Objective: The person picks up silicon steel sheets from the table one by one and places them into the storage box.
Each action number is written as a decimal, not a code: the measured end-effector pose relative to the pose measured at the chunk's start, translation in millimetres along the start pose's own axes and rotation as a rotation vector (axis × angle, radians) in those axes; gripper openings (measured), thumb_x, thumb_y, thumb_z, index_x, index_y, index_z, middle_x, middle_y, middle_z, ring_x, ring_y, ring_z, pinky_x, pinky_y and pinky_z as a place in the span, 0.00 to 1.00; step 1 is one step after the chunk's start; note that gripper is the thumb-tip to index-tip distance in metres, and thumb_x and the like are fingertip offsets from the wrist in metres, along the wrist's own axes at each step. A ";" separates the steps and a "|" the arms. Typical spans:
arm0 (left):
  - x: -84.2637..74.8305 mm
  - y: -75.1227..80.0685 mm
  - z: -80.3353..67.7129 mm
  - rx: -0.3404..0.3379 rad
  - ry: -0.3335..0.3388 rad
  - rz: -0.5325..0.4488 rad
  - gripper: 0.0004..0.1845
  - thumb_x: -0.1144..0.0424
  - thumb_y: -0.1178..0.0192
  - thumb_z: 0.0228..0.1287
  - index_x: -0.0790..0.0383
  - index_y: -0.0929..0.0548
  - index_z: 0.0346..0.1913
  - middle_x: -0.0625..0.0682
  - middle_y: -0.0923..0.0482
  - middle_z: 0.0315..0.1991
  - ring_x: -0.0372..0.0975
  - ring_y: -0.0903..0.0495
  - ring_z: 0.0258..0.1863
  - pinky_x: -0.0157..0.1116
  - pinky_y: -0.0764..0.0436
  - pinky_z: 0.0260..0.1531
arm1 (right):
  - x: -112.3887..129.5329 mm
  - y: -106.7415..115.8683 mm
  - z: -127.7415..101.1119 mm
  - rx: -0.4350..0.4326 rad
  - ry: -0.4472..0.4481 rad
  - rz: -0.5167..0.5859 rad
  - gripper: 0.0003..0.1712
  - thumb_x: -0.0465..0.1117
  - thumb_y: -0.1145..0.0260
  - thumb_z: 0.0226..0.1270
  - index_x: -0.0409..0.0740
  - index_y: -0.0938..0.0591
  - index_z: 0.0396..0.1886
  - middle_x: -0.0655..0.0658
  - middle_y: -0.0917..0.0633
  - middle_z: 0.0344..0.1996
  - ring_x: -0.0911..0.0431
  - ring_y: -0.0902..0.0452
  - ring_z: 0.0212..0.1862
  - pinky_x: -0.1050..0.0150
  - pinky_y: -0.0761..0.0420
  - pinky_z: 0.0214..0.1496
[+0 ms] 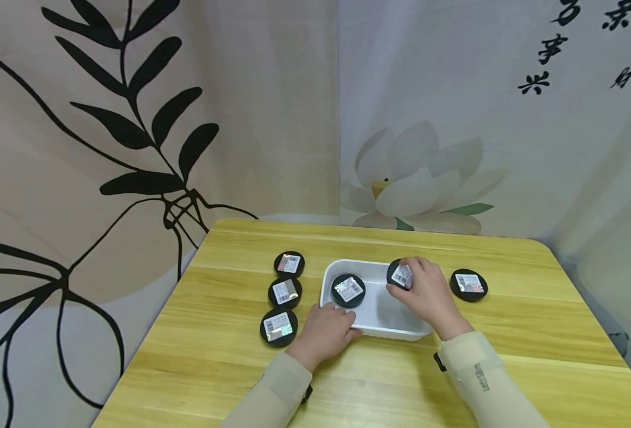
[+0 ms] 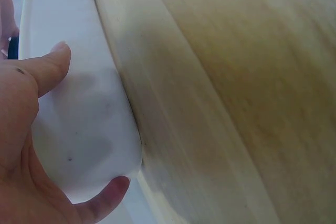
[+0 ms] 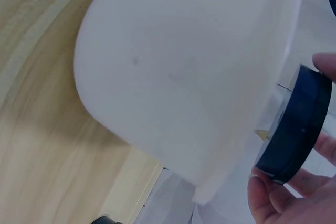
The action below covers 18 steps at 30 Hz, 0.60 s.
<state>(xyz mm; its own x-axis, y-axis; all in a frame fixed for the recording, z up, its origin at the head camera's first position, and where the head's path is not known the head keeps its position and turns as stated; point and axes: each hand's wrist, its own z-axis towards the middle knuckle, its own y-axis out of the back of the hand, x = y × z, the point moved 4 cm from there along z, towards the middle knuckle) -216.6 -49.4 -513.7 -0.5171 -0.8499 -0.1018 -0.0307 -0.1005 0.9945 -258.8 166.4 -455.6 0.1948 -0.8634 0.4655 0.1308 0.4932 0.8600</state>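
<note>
A white plastic tray (image 1: 374,312) lies lengthwise before me. My left hand (image 1: 323,334) grips its near left corner, with the thumb (image 2: 55,66) against the outer wall in the left wrist view. One round black container (image 1: 348,290), bearing a barcode label, lies in the tray's left half. Over the right half, my right hand (image 1: 428,297) holds another black container (image 1: 401,274) by its edge, label tilted up. The right wrist view shows this held container (image 3: 296,127) side-on above the rim, between thumb and fingers.
Left of the tray, three labelled black containers stand in a column: a far one (image 1: 289,264), a middle one (image 1: 285,292) and a near one (image 1: 278,327). Another black container (image 1: 469,285) lies to the right. Behind the wooden table (image 1: 214,333) hangs a printed curtain (image 1: 273,119).
</note>
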 end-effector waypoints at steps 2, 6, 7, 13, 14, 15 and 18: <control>-0.4 0.2 -0.1 -0.003 -0.002 0.005 0.18 0.37 0.46 0.71 0.46 0.21 0.35 0.42 0.14 0.40 0.41 0.22 0.40 0.44 0.26 0.42 | 0.1 -0.5 0.9 0.007 0.000 0.001 0.35 0.57 0.26 0.59 0.42 0.24 0.59 0.30 0.26 0.65 0.35 0.30 0.62 0.38 0.27 0.60; -0.6 2.7 -0.9 -0.012 -0.004 0.008 0.18 0.37 0.46 0.71 0.47 0.21 0.35 0.42 0.14 0.40 0.41 0.22 0.39 0.44 0.26 0.41 | 1.2 -2.1 3.6 0.022 0.002 0.001 0.35 0.58 0.27 0.59 0.43 0.24 0.59 0.31 0.26 0.65 0.36 0.30 0.62 0.38 0.26 0.60; -0.8 3.3 -1.1 -0.013 -0.004 0.008 0.18 0.38 0.46 0.71 0.47 0.21 0.35 0.42 0.14 0.40 0.41 0.22 0.39 0.45 0.26 0.41 | 1.8 -2.4 4.4 0.023 0.005 0.000 0.35 0.58 0.27 0.59 0.43 0.24 0.59 0.31 0.25 0.64 0.37 0.30 0.61 0.39 0.26 0.60; -1.8 4.3 -1.0 -0.012 -0.002 0.009 0.18 0.39 0.45 0.72 0.48 0.21 0.35 0.43 0.13 0.41 0.42 0.22 0.40 0.47 0.25 0.43 | 7.2 -3.0 8.9 0.025 0.051 0.011 0.35 0.58 0.25 0.57 0.44 0.23 0.58 0.33 0.22 0.62 0.38 0.27 0.59 0.40 0.26 0.59; -1.9 4.3 -1.0 -0.011 -0.002 0.008 0.18 0.39 0.46 0.72 0.48 0.21 0.35 0.43 0.13 0.41 0.42 0.21 0.41 0.48 0.24 0.44 | 7.7 -3.1 9.8 0.027 0.063 0.013 0.34 0.58 0.25 0.57 0.43 0.22 0.58 0.33 0.22 0.61 0.38 0.27 0.59 0.40 0.26 0.59; -1.9 4.2 -1.0 -0.010 -0.002 0.008 0.18 0.38 0.46 0.72 0.48 0.20 0.36 0.43 0.13 0.41 0.42 0.21 0.41 0.49 0.24 0.46 | 8.2 -3.4 10.7 0.029 0.071 0.013 0.34 0.58 0.25 0.57 0.44 0.22 0.57 0.34 0.21 0.60 0.38 0.26 0.59 0.40 0.26 0.59; -1.8 4.2 -1.0 -0.002 0.002 -0.001 0.18 0.38 0.46 0.72 0.47 0.21 0.35 0.43 0.13 0.42 0.42 0.21 0.42 0.51 0.23 0.49 | 9.5 -4.4 13.9 0.043 0.105 0.013 0.33 0.56 0.24 0.56 0.44 0.21 0.55 0.36 0.19 0.59 0.39 0.25 0.58 0.41 0.26 0.59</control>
<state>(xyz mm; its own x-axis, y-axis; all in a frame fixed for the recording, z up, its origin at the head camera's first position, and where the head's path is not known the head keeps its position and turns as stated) -215.0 -48.8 -509.3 -0.5150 -0.8510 -0.1032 -0.0295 -0.1027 0.9943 -271.1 154.6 -452.1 0.2970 -0.8398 0.4544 0.0864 0.4975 0.8631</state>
